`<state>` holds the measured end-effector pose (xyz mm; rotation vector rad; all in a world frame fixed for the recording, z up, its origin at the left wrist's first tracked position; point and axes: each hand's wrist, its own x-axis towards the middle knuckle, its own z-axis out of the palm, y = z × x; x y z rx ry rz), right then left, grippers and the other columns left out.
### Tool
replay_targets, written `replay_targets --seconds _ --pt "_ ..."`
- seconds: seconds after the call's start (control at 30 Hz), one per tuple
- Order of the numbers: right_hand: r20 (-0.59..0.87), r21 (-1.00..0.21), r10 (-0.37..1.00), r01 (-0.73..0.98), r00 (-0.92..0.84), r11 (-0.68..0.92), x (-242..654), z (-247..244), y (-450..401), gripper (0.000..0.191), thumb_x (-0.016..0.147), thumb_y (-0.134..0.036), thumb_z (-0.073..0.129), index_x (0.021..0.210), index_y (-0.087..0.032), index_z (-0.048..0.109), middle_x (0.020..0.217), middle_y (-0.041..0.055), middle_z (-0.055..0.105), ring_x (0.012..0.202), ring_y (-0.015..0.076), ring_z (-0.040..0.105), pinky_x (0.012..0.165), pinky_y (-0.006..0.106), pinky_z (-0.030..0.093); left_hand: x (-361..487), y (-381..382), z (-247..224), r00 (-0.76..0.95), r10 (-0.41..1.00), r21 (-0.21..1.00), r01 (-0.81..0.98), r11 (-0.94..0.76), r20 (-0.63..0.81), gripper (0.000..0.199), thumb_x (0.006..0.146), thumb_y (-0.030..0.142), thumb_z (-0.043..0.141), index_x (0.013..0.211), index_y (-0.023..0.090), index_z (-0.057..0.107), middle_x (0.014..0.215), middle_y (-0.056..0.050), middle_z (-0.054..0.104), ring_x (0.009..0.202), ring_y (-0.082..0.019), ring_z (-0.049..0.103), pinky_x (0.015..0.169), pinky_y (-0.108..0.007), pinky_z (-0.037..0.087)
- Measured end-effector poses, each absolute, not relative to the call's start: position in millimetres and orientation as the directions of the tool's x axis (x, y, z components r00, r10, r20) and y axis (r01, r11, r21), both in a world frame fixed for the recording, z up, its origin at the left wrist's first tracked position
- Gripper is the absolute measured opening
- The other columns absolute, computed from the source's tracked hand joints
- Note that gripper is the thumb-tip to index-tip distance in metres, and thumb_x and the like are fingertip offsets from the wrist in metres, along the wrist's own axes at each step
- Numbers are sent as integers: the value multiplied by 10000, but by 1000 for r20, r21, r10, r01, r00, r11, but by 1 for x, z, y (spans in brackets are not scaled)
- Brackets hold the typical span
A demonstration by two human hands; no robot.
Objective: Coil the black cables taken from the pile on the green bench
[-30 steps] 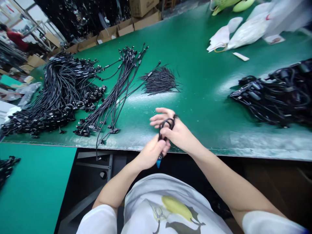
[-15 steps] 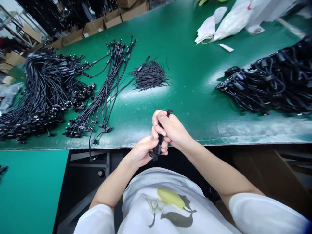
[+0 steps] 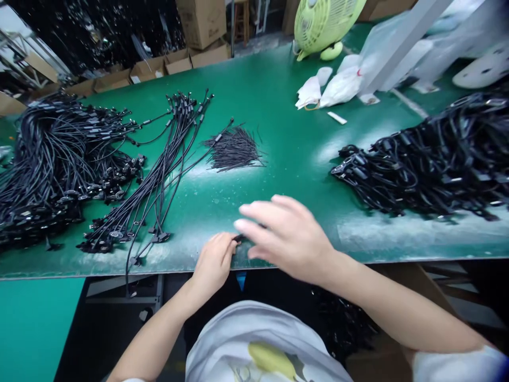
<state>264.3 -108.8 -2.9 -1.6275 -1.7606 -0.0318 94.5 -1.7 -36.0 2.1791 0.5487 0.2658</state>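
We have both bare hands over the near edge of the green, glossy table (image 3: 286, 175). Our left hand (image 3: 213, 259) holds a short dark piece of black cable (image 3: 238, 237), its fingers closed on it; the piece sticks out toward our right hand (image 3: 288, 241), and most of it is hidden. Our right hand is blurred, its fingers apart and reaching toward the left hand over the table's edge. We cannot tell whether it touches the black cable. Just below the hands, a small blue pointed tip (image 3: 240, 279) shows beyond the table's edge.

To our left lies a large, thick heap of black cables with small connectors (image 3: 55, 154). Beside it, a looser bundle of long black cables (image 3: 159, 175) runs slantwise across the table, one cable end hanging over the near edge. Right of this bundle is a low pile of thin black strips (image 3: 234, 149), and one cable from the bundle's side reaches onto it.

On our right lies a broad mound of coiled black cables (image 3: 425, 159). Farther back we see a white crumpled plastic bag (image 3: 341, 89), a small flat white strip (image 3: 337, 118) in front of it, and a yellow-green plastic fan (image 3: 328, 24). Brown cardboard boxes (image 3: 202, 24) stand beyond the table's far edge.
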Motion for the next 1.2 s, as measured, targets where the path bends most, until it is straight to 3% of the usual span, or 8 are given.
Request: replay_targets --seconds 0.2,0.3,0.4,0.5,0.6,0.83,1.07,1.2 --pt "-5 -142 974 964 -227 224 257 -40 -98 326 1006 -306 378 843 -135 603 723 77 638 592 163 583 558 281 372 95 7 -38 957 289 566 247 -786 -16 298 988 225 287 906 191 572 844 -72 616 776 -209 518 713 -324 393" --pt "-25 -210 950 930 -312 300 265 -40 -91 336 1006 -317 387 837 -136 615 743 74 645 620 163 581 559 275 356 95 15 -34 955 245 620 296 -726 -168 292 991 258 294 849 199 542 829 -53 616 752 -197 523 702 -314 389" --pt "-19 -507 917 794 -399 335 302 -23 -68 350 1002 -351 409 844 -155 653 786 47 665 693 133 597 627 242 404 98 21 -33 936 223 685 351 -639 -271 299 985 304 313 824 204 543 800 -38 609 746 -195 523 705 -313 372" --pt "30 -626 999 779 -26 39 363 -12 -25 374 1008 -312 357 882 -168 679 827 35 662 722 118 588 704 233 426 102 22 -38 917 282 833 379 -402 -282 327 985 363 314 828 202 553 784 -18 588 757 -175 519 727 -294 369" --pt "26 -374 869 811 494 -450 418 -20 20 213 926 -273 512 920 -134 673 895 80 662 767 152 573 717 259 412 104 20 -47 860 425 931 352 -95 -281 365 969 447 334 852 187 563 706 8 510 693 -149 467 687 -272 352" --pt "34 -196 795 784 606 -589 429 -31 16 195 881 -206 486 921 -99 644 982 160 658 858 219 594 741 304 409 108 24 -56 771 566 933 101 345 -293 384 881 523 515 873 147 593 625 35 424 602 -110 354 606 -250 293" --pt "-72 -853 931 462 357 -243 298 -31 -71 199 883 -294 528 1024 -170 591 797 12 648 584 113 586 606 239 457 114 14 -54 791 548 855 -62 515 -273 499 830 462 633 1198 134 558 617 59 420 549 -83 322 551 -231 252" --pt "141 -779 960 625 243 -44 239 -46 -91 149 915 -211 485 953 -166 622 808 20 637 643 102 571 610 219 441 110 5 -54 767 601 917 -42 396 -224 408 877 432 566 1121 115 643 633 37 446 567 -88 355 569 -229 304"
